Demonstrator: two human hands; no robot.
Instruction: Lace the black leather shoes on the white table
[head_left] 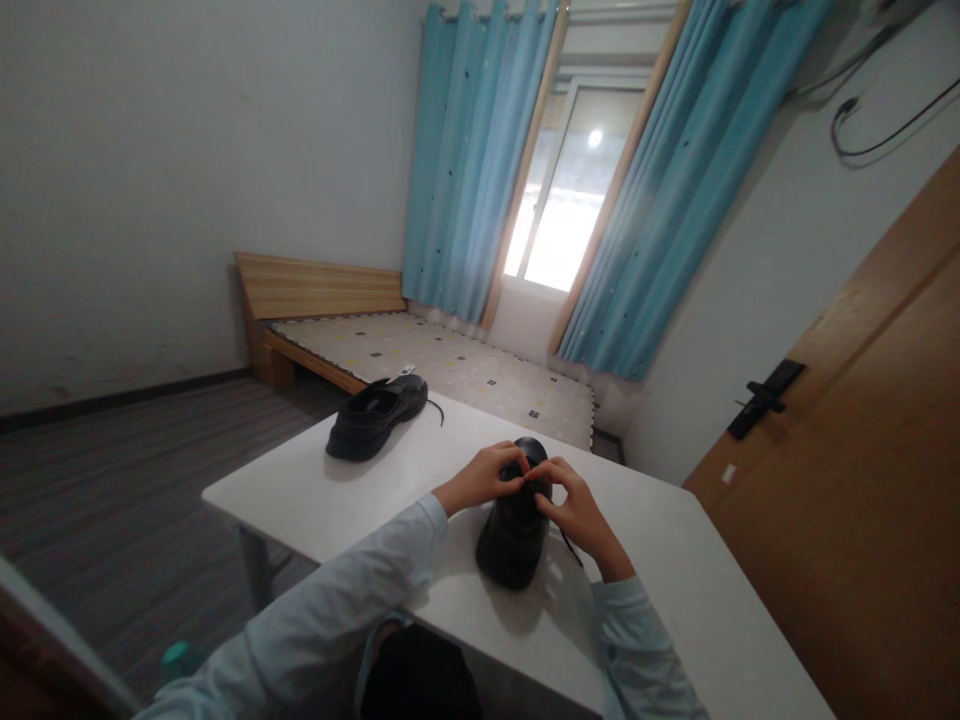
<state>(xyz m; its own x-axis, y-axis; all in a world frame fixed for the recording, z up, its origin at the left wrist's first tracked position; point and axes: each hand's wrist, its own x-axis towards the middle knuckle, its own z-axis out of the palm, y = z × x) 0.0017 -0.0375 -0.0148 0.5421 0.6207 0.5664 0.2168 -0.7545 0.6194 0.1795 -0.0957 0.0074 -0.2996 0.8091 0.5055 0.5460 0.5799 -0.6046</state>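
There's room over the tabletop (pixel 697 600) at lower right. One shoe (pixel 379 425) blocks left of middle, another shoe (pixel 514 545) lower middle.

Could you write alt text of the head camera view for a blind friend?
A person's left hand and right hand meet over a black lace-up shoe on a white table. Another black shoe sits farther left, a bed beyond.

The black shoe (pixel 511 545) stands upright, with its sole on the white surface (pixel 675 570). Its heel is toward the person and its toe points away. A thin dark lace (pixel 571 548) trails loosely on its right side; the upper is partly hidden.
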